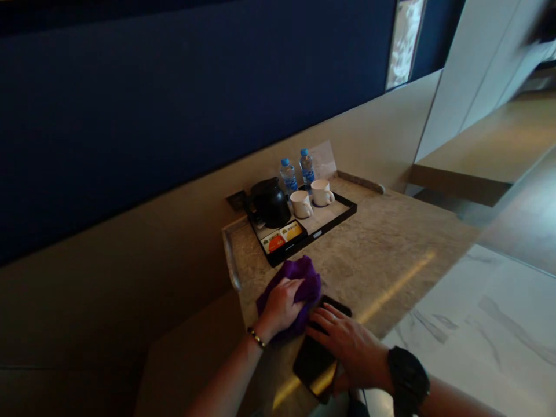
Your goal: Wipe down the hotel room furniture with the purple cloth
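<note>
My left hand (281, 304) presses down on a purple cloth (299, 275) bunched on the stone counter (382, 255). A beaded bracelet circles that wrist. My right hand (347, 344) lies flat on a flat black rectangular object (313, 362) near the counter's front edge, fingers spread toward the cloth. It wears a ring and a black wristwatch. The two hands almost touch beside the cloth.
Behind the cloth stands a black tray (343, 215) with a black kettle (270, 202), two white cups (300, 204), tea packets (281, 237) and two water bottles (288, 175). A dark blue wall panel rises behind. White marble floor lies at the right.
</note>
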`<state>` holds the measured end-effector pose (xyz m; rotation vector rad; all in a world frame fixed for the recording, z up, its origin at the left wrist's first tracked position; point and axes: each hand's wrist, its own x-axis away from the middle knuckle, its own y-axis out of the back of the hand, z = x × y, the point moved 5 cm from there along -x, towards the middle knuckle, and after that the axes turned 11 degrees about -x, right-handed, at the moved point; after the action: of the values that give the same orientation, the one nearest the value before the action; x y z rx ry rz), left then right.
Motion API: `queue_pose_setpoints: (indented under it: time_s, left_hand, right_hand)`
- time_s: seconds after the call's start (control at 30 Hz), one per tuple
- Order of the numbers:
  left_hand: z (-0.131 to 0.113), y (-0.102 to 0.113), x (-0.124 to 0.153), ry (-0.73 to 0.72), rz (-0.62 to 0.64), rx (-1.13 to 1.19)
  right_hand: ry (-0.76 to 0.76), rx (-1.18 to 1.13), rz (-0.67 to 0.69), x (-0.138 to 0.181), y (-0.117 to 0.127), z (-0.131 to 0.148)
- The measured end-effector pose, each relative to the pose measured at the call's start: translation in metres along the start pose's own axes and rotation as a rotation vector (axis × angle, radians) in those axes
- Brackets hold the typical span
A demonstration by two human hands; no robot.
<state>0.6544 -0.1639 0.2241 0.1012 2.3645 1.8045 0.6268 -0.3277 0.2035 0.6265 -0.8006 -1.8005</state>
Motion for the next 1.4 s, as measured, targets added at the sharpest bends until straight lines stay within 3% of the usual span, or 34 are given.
queue_pose_setpoints:
  time_s: [0.17,0.23,0.3,0.4,0.53,0.67,0.73,0.77,0.83,0.93,1.0,1.03,1.1,1.2,1.27,1.33,1.4]
  left_hand:
    - [-0.057,0.016,-0.094,-0.119,-0.243,-0.152]
    - [-0.066,0.011,-0.129,-0.133,-0.262,-0.338]
    - [-0.06,0.0,-0.148,-0.1,-0.244,-0.513]
    - [-0.032,-0.016,-0.129,-0.012,-0.228,-0.659]
    - [0.024,-0.014,-0.046,0.205,-0.196,-0.744]
    - [0.079,0.016,0.043,0.713,-0.138,-0.732]
    - [0.075,0.031,0.064,0.899,-0.151,-0.684]
    - [0.061,0.035,0.061,0.902,-0.183,-0.656]
    - [0.013,0.036,0.024,0.764,-0.258,-0.606]
    - [-0.057,0.013,-0.076,0.501,-0.239,-0.583]
    - [-0.069,-0.009,-0.127,0.45,-0.127,-0.58]
    - [-0.063,-0.017,-0.136,0.465,-0.077,-0.572]
    - [-0.031,-0.02,-0.116,0.599,-0.016,-0.548]
    - [0.025,0.008,-0.017,1.038,0.01,-0.48]
    - [0.039,0.034,0.036,1.314,-0.038,-0.422]
    - [0.027,0.05,0.036,1.339,-0.196,-0.417]
    - [0.002,0.046,-0.013,1.104,-0.334,-0.479]
  right_hand:
    - [-0.084,-0.071,0.115,0.016,0.031,-0.011]
    - [-0.106,-0.042,0.172,0.022,0.039,-0.024]
    - [-0.082,0.009,0.154,0.029,0.046,-0.041]
    - [-0.048,0.11,0.032,0.043,0.057,-0.072]
    - [0.083,0.17,-0.035,0.058,0.076,-0.096]
    - [0.21,0.151,-0.026,0.059,0.111,-0.111]
    - [0.248,0.176,-0.05,0.046,0.135,-0.124]
    - [0.27,0.176,-0.065,0.034,0.147,-0.132]
    - [0.33,0.132,-0.085,0.002,0.171,-0.145]
    - [0.419,0.035,-0.123,-0.061,0.202,-0.155]
    - [0.462,0.002,-0.116,-0.099,0.212,-0.154]
    - [0.478,-0.003,-0.101,-0.114,0.214,-0.153]
    - [0.51,-0.002,-0.063,-0.135,0.21,-0.149]
    - [0.538,0.019,-0.02,-0.149,0.193,-0.148]
    - [0.534,0.043,0.007,-0.155,0.178,-0.152]
    - [0.538,0.06,0.012,-0.161,0.163,-0.156]
    - [0.551,0.063,-0.023,-0.167,0.152,-0.161]
